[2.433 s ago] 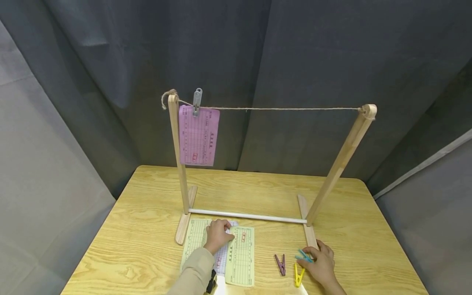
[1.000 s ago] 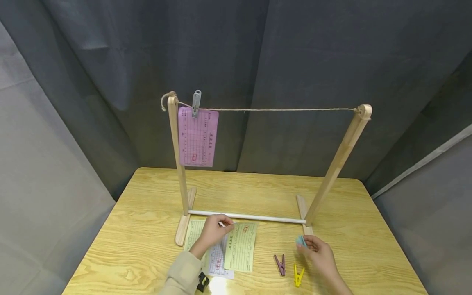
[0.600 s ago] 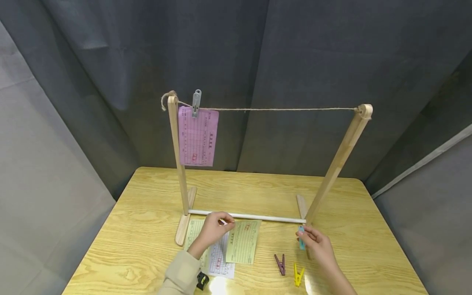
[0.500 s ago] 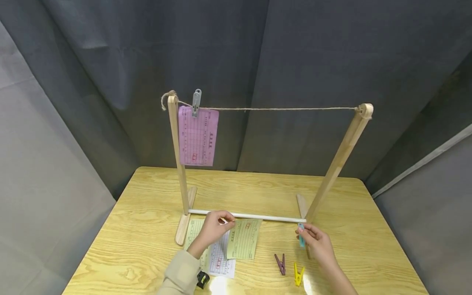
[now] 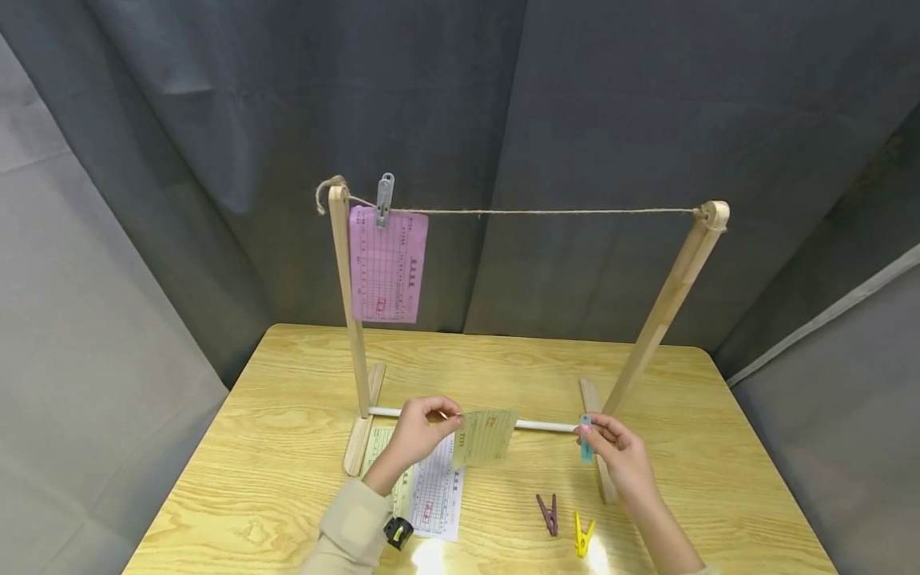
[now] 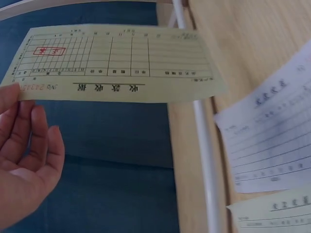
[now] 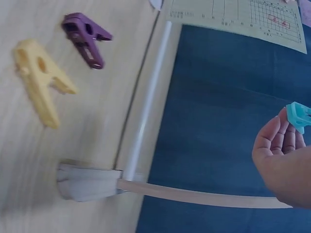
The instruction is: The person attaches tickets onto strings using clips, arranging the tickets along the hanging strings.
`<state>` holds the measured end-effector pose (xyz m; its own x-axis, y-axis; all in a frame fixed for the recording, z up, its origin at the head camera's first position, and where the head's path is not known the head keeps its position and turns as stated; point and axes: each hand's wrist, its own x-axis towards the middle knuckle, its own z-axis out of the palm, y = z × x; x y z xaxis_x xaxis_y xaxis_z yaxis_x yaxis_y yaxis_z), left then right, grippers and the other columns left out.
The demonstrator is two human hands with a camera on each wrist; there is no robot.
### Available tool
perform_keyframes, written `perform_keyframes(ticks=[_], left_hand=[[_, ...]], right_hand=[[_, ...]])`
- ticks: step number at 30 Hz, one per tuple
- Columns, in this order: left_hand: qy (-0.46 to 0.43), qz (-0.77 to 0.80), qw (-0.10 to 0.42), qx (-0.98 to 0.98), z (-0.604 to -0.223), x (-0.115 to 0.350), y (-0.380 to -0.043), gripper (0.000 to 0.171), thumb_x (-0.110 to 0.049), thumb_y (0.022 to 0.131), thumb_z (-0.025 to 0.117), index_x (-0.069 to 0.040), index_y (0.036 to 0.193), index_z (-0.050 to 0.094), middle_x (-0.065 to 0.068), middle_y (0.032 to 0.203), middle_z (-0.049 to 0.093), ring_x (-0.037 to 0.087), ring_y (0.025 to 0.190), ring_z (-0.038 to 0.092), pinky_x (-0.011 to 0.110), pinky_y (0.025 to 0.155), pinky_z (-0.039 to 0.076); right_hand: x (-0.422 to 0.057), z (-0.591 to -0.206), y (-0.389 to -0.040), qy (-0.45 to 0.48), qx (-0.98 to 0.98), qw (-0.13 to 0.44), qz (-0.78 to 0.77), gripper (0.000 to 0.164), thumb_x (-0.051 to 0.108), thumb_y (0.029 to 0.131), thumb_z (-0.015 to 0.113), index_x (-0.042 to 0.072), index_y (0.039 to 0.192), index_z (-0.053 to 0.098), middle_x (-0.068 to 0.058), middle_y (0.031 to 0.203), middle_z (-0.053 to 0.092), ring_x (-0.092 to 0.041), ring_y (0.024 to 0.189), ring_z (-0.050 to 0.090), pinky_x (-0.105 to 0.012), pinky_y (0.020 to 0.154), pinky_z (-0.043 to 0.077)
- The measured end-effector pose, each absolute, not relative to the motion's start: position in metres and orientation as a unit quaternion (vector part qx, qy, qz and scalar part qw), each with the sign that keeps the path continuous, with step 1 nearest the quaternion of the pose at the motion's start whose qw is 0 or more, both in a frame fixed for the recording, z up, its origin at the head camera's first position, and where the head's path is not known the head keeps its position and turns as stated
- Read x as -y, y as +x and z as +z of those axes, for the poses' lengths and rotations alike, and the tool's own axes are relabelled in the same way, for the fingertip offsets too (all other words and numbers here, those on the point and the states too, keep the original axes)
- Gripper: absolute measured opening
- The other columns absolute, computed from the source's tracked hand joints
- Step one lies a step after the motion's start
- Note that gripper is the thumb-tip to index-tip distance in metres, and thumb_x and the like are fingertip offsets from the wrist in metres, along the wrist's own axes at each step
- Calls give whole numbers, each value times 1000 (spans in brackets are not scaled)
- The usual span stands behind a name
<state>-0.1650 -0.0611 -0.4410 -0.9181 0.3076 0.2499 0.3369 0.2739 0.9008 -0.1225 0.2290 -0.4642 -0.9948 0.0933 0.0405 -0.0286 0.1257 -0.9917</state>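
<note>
My left hand (image 5: 424,431) pinches a pale green receipt slip (image 5: 485,438) by one corner and holds it up off the table. Its printed grid and red stamp show in the left wrist view, where thumb and fingers grip the edge. My right hand (image 5: 620,457) pinches a teal clothespin (image 5: 585,438) beside the right foot of the wooden rack. In the right wrist view part of that teal clothespin (image 7: 298,115) is cut off by the frame edge. A white slip (image 5: 438,491) and another green slip (image 5: 378,447) lie on the table under my left arm.
A twine line (image 5: 546,212) runs between two wooden posts (image 5: 668,303). From it hangs a pink slip (image 5: 388,267) under a grey clothespin (image 5: 384,200). Purple (image 5: 549,514) and yellow (image 5: 583,533) clothespins lie at the front. A white bar (image 5: 546,426) joins the rack's feet.
My left hand has lifted the green slip off the table and carried it up and slightly forward. My right hand has picked up the teal clothespin and raised it away from the yellow one.
</note>
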Motion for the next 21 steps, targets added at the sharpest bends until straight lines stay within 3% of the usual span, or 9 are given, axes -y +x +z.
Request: perform_keyframes(ticks=[2, 11, 21], left_hand=[[-195, -571, 9, 798, -425, 60, -160, 5, 3, 80, 64, 7, 84, 65, 16, 80, 66, 28, 74, 59, 26, 66, 48], [-202, -593, 28, 779, -403, 59, -160, 5, 3, 81, 63, 6, 84, 65, 15, 80, 65, 21, 73, 58, 30, 69, 49], [-209, -605, 46, 767, -376, 59, -162, 5, 6, 80, 63, 9, 83, 64, 19, 81, 65, 16, 73, 57, 33, 70, 48]], right_hand=[[-228, -460, -123, -14, 744, 57, 665, 29, 11, 91, 56, -10, 110, 52, 4, 87, 64, -10, 82, 61, -17, 77, 46], [-226, -443, -128, 36, 731, 90, 676, 13, 6, 90, 56, 1, 102, 59, 3, 85, 64, -11, 81, 61, -18, 77, 46], [-224, -424, -132, 57, 727, 118, 674, 23, 3, 89, 55, -14, 104, 53, 2, 84, 67, -8, 74, 60, -16, 58, 46]])
